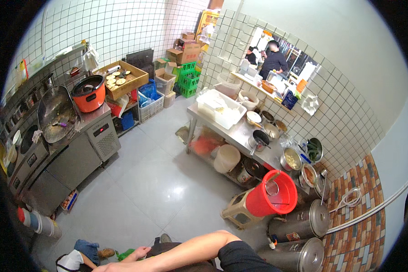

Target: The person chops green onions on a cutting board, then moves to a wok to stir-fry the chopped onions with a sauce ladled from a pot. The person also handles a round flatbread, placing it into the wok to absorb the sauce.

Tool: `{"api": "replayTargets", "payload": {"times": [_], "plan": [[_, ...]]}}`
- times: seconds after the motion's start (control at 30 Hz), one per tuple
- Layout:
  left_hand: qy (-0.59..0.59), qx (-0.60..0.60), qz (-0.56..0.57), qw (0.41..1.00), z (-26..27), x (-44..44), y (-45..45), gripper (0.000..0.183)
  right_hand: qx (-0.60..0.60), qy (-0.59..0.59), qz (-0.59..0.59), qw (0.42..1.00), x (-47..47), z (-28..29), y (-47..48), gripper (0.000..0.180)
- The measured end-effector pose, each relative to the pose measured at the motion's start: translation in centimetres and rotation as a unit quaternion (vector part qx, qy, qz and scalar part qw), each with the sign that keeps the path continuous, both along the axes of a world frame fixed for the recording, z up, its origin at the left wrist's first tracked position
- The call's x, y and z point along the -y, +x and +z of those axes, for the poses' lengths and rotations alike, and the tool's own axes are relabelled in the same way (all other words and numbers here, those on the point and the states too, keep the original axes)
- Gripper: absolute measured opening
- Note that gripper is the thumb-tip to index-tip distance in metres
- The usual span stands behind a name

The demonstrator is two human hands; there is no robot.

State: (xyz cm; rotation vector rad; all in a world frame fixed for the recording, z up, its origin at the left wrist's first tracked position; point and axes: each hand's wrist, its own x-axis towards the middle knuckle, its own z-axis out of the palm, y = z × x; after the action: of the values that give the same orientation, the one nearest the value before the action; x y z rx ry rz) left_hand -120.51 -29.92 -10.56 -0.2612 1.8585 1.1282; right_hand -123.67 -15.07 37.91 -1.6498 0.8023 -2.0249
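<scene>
My right forearm crosses my body at the bottom of the head view. My right hand [110,268] is at the lower edge, partly cut off, so its fingers and anything in them are hidden. Just above it shows what appears to be my left hand [140,253], its fingers bent near my dark apron [163,249]. Whether it grips anything is unclear. A bright green item [125,254] lies beside that hand, partly covered. Close by on the left is another person [71,261] in a white top and blue denim, with a brown shoe [106,253].
Left, a steel counter [76,159] bears a wok [59,115], an orange rice cooker [88,93] and a wooden tray [136,80] of round slices. Right, a steel table [236,136] holds pots and a white tub [221,108]. A red bucket [258,200] sits on a stool [236,212] beside steel drums [301,217].
</scene>
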Motion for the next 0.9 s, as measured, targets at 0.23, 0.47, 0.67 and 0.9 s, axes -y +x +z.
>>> {"api": "replayTargets", "payload": {"times": [0.23,0.47,0.67,0.9], "plan": [[-0.064,0.093,-0.010,0.994,-2.9,5.2,-9.3,0.071,-0.006,-0.027,0.081,0.996,6.4,2.5,-11.4,0.032],[-0.046,0.073,0.060,0.994,-0.4,8.7,-21.2,0.066,0.024,0.031,0.153,0.988,5.7,-4.1,-26.0,0.034],[-0.071,0.020,0.162,0.984,3.5,15.2,-29.6,0.061,0.053,0.263,0.302,0.915,11.3,-14.2,-34.1,0.042],[-0.103,-0.028,0.238,0.966,4.9,22.7,-30.5,0.056,-0.110,0.337,0.333,0.874,15.8,-16.8,-45.4,0.054]]}}
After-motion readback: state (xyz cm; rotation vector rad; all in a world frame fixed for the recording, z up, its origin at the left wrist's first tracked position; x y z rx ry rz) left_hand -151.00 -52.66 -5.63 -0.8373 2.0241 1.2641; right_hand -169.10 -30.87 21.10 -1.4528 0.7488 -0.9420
